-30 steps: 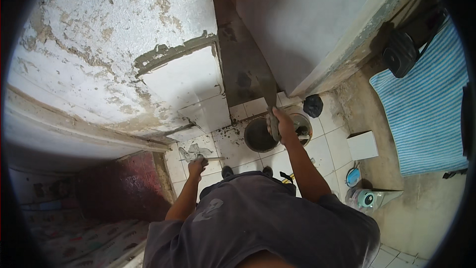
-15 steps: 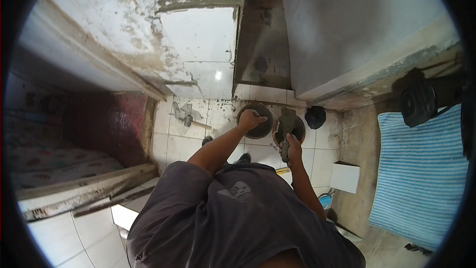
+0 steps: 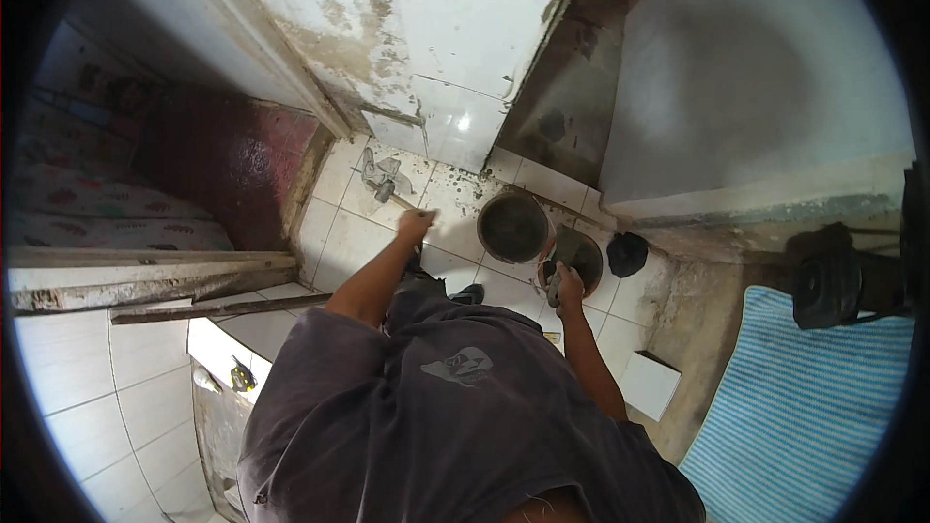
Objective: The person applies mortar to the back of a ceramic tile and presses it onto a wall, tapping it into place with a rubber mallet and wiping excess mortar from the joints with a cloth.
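Observation:
My right hand [image 3: 570,286] is closed round the handle of a trowel [image 3: 572,247]. Its mortar-coated blade lies above the right-hand bucket [image 3: 603,273]. My left hand [image 3: 417,226] is in the air, left of a second dark bucket [image 3: 513,228]. Motion smears its fingers, so their closing is unclear. Close to that hand, the handle of a mallet [image 3: 386,192] points toward it from the tiled floor. A crumpled grey plastic bag [image 3: 389,172] lies beside the mallet's head.
A black bag [image 3: 627,255] sits right of the buckets. Partly tiled wall [image 3: 475,24] stands ahead, with mortar crumbs on the floor below it. A loose white tile [image 3: 650,385] leans at the right, near a blue striped cloth [image 3: 804,397]. Wooden boards [image 3: 203,311] lie left.
My left hand has left the left bucket and swung leftward toward the mallet. The right hand still holds the trowel over the right bucket. The whole view has turned.

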A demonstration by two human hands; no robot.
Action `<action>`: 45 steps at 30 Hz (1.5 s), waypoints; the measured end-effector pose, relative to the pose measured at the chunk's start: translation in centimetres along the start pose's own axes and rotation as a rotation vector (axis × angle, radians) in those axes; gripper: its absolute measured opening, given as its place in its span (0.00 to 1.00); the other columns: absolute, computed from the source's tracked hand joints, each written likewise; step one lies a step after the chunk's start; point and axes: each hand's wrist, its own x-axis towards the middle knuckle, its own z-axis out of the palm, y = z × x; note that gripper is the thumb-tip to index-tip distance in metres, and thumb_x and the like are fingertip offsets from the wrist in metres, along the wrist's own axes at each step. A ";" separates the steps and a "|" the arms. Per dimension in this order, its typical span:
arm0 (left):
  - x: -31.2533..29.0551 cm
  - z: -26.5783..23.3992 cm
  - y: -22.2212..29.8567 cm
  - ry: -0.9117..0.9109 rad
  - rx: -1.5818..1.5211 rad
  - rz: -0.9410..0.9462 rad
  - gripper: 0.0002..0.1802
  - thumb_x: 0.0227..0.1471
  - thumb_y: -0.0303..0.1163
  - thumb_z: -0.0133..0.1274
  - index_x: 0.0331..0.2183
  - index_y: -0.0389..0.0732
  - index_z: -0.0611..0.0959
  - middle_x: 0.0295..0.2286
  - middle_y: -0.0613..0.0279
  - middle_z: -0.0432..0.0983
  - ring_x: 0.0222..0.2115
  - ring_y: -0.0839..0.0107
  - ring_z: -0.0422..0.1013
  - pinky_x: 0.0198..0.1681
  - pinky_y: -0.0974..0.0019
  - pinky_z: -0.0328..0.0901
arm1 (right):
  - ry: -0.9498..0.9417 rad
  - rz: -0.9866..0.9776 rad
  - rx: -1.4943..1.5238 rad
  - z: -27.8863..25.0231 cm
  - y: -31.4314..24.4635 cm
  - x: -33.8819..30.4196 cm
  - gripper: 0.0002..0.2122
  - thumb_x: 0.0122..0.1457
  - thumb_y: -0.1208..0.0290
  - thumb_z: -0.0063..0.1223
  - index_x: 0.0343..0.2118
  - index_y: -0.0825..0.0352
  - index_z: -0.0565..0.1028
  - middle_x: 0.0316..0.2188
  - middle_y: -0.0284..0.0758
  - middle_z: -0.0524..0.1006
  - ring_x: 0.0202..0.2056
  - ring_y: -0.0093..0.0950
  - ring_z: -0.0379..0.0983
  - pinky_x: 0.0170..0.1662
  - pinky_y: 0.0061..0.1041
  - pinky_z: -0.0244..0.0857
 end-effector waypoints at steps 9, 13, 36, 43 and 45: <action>-3.3 -14.8 -10.7 0.311 -0.034 -0.473 0.14 0.36 0.38 0.54 0.25 0.39 0.83 0.26 0.54 0.77 0.28 0.64 0.73 0.34 0.64 0.66 | 0.011 0.170 -0.060 0.1 4.2 4.8 0.12 0.52 0.62 0.49 0.32 0.66 0.67 0.18 0.36 0.69 0.15 0.27 0.67 0.16 0.26 0.60; -2.9 -17.6 -11.7 0.377 -0.011 -0.422 0.15 0.36 0.38 0.56 0.29 0.41 0.82 0.29 0.55 0.77 0.31 0.64 0.73 0.37 0.64 0.66 | 0.056 0.287 -0.049 2.6 5.0 6.7 0.11 0.52 0.63 0.49 0.32 0.65 0.68 0.18 0.36 0.69 0.16 0.28 0.67 0.15 0.25 0.59; 38.0 -20.7 -14.0 -0.019 -0.435 -0.285 0.40 0.44 0.46 0.57 0.54 0.38 0.60 0.44 0.49 0.67 0.41 0.59 0.67 0.39 0.57 0.66 | -0.297 0.071 -1.697 -5.3 28.5 39.9 0.08 0.54 0.69 0.40 0.24 0.63 0.73 0.19 0.32 0.70 0.24 0.30 0.68 0.31 0.30 0.63; 50.0 -16.4 -17.4 0.171 -0.286 0.161 0.33 0.41 0.51 0.57 0.41 0.33 0.72 0.31 0.53 0.75 0.31 0.69 0.70 0.36 0.67 0.63 | 0.294 -0.304 -1.503 6.1 23.1 41.4 0.17 0.51 0.66 0.49 0.41 0.71 0.69 0.34 0.50 0.72 0.37 0.42 0.69 0.40 0.38 0.60; 49.9 -17.8 -19.8 0.173 -0.305 0.196 0.31 0.41 0.50 0.57 0.38 0.33 0.73 0.29 0.54 0.75 0.29 0.68 0.70 0.35 0.66 0.63 | 0.381 -0.361 -1.193 20.0 13.9 38.2 0.15 0.54 0.63 0.47 0.34 0.73 0.73 0.29 0.44 0.74 0.32 0.38 0.71 0.38 0.32 0.62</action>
